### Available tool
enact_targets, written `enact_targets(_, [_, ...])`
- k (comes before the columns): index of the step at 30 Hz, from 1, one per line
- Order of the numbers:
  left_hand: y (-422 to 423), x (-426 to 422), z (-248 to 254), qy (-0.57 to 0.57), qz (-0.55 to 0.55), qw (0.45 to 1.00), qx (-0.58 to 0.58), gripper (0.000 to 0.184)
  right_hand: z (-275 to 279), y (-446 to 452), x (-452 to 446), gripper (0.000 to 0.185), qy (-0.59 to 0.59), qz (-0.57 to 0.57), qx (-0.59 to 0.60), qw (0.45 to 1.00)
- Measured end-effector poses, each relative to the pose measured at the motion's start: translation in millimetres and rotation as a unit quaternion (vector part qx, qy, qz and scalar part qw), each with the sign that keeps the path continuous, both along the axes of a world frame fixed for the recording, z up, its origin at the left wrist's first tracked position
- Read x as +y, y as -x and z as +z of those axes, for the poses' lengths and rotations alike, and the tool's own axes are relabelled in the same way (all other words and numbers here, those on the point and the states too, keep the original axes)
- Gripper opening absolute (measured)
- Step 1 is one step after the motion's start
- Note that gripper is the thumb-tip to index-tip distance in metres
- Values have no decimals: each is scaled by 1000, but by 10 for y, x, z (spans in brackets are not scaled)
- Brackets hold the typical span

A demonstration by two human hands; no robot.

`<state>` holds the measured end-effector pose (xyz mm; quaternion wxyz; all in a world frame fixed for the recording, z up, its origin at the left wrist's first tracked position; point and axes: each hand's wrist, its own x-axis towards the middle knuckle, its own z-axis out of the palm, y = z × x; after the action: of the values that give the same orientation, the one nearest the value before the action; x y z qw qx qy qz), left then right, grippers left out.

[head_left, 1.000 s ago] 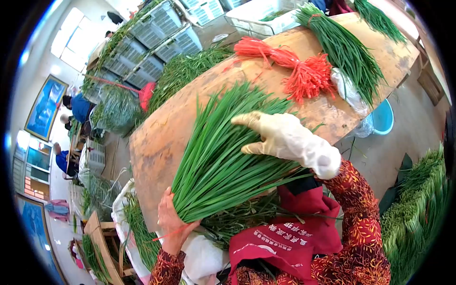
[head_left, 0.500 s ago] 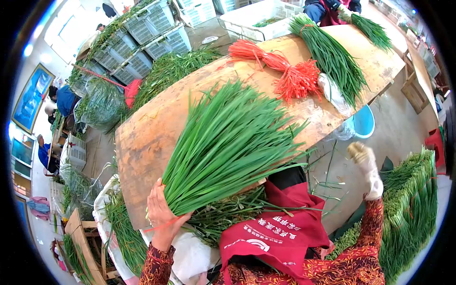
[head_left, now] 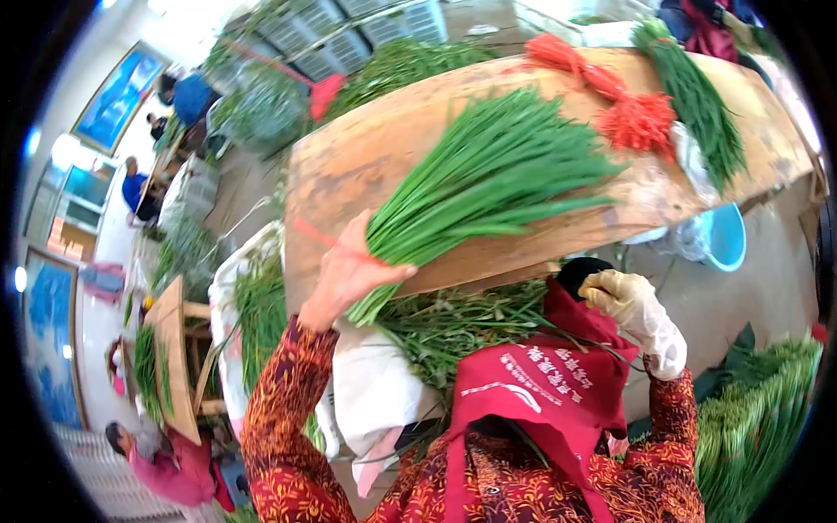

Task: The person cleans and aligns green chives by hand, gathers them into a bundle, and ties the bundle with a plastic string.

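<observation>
My bare left hand (head_left: pixel 353 272) is closed round the lower stems of a large bunch of garlic chives (head_left: pixel 488 174). A thin red tie (head_left: pixel 312 231) runs by its fingers, one end sticking out to the left. The leaves fan out over the wooden board (head_left: pixel 340 161); the cut ends show below the hand. My right hand (head_left: pixel 621 301), in a pale glove, is held above the apron with its fingers curled in. Nothing shows in it. On the board lie a heap of red ties (head_left: pixel 636 122) and another bunch of chives (head_left: pixel 693 96).
Loose greens (head_left: pixel 471 314) lie between the board and my red apron (head_left: pixel 540 375). Stacked chive bunches (head_left: pixel 758 418) stand at the lower right. A blue bucket (head_left: pixel 725 240) is under the board's right side. Grey crates (head_left: pixel 401 26) and other people are farther off.
The view has swung left. My right hand has come down and inward from the right, toward the apron. The left hand keeps its hold on the chives, with its thumb now across the stems.
</observation>
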<state>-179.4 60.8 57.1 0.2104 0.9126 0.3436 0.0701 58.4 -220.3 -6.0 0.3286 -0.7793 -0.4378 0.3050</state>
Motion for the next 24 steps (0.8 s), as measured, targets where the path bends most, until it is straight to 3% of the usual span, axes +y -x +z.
enact_targets(2, [16, 208, -107, 84, 31, 996, 26, 88, -12, 34, 62, 22, 6, 36, -4, 999])
enact_targets(5, [38, 424, -236, 259, 8, 964, -67, 88, -37, 117, 149, 23, 10, 46, 53, 998])
enact_targets(8, [61, 499, -229, 351, 22, 932, -84, 79, -97, 194, 325, 23, 5, 86, 58, 995])
enact_targets(14, [165, 465, -454, 333, 44, 931, -146, 91, 163, 384, 864, 21, -41, 204, -14, 978])
enact_targets(17, [134, 375, -489, 291, 2, 935, -205, 90, 403, 531, 1117, 22, -146, 223, -51, 963])
enact_targets(19, [98, 430, -458, 305, -3, 934, -184, 90, 617, 627, 1259, 19, -124, 255, -80, 956])
enact_targets(24, [109, 530, -461, 332, 29, 936, -115, 90, 421, 724, 1315, 19, -113, 194, -50, 973])
